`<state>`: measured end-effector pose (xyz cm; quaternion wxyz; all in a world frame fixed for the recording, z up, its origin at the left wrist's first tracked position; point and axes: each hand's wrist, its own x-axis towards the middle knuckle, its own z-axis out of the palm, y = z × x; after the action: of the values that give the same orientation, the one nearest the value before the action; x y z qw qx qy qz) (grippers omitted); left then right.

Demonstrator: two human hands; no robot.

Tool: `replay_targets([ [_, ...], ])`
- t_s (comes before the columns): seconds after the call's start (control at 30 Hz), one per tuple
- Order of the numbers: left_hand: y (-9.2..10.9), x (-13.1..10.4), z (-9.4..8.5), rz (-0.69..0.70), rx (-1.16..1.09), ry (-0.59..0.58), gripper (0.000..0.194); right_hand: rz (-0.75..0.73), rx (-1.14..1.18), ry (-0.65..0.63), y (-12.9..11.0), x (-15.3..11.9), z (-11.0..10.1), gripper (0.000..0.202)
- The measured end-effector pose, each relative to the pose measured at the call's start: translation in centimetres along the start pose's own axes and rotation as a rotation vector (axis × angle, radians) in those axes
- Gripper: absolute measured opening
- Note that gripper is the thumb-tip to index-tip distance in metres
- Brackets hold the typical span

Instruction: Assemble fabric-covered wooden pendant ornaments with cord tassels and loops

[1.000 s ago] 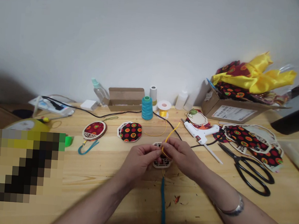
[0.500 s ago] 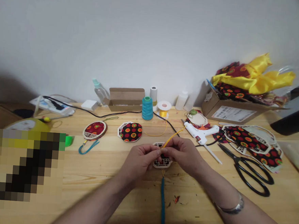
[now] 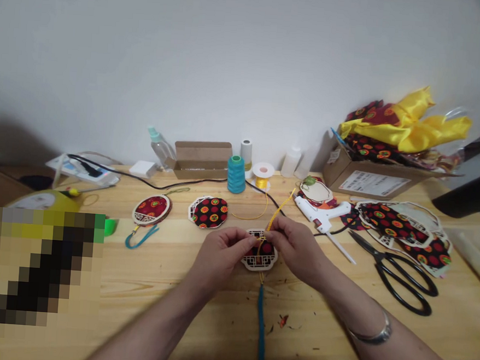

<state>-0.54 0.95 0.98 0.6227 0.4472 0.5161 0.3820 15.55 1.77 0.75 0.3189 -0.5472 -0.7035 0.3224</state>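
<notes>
A yellow cord [image 3: 280,209] rises between my hands, over a small pendant [image 3: 259,265] with a pale lattice frame and dark patterned fabric. My left hand [image 3: 227,251] pinches the cord at the pendant's upper left. With thumb and forefinger pressed together, my right hand [image 3: 293,246] grips it at the upper right. The cord's free end points up and right. From the pendant's lower edge a teal tassel [image 3: 261,324] hangs straight toward the table's front. My fingers partly hide the pendant's top.
A white glue gun [image 3: 320,214] and black scissors [image 3: 398,273] lie to the right. Further left rest a fabric-covered frame [image 3: 208,212] and a round pendant [image 3: 152,209]. Behind stand a teal thread cone [image 3: 236,175], a yellow cord spool [image 3: 262,173] and a cardboard box [image 3: 359,180].
My hands have moved slightly apart, showing more of the pendant between them. The cord's free end now stands steeper and higher. The pendant has shifted a little left.
</notes>
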Motion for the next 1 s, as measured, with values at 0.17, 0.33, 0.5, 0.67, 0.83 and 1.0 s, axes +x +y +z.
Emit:
replay_targets([
  [0.17, -0.1, -0.2, 0.2, 0.003, -0.045, -0.072, 0.013, -0.002, -0.013, 0.068, 0.1, -0.1, 0.1, 0.02],
  [0.33, -0.6, -0.3, 0.5, 0.072, 0.127, -0.165, 0.015, 0.135, 0.276, -0.015, -0.1, -0.1, 0.2, 0.018],
  [0.5, -1.1, -0.3, 0.6, 0.112, 0.287, -0.128, 0.013, 0.276, 0.634, -0.097, -0.3, -0.2, 0.5, 0.019],
  [0.67, -1.3, -0.2, 0.6, 0.182, 0.317, -0.188, 0.018, 0.31, 0.812, -0.154, -0.3, -0.3, 0.7, 0.022],
  [0.83, -0.9, -0.3, 0.4, 0.281, 0.101, 0.078, 0.018, 0.289, 0.69, -0.092, -0.1, -0.3, 0.8, 0.021],
  [1.0, -0.4, -0.5, 0.2, 0.045, -0.031, -0.034, 0.036, 0.143, 0.337, -0.032, 0.3, -0.4, 1.0, 0.019],
])
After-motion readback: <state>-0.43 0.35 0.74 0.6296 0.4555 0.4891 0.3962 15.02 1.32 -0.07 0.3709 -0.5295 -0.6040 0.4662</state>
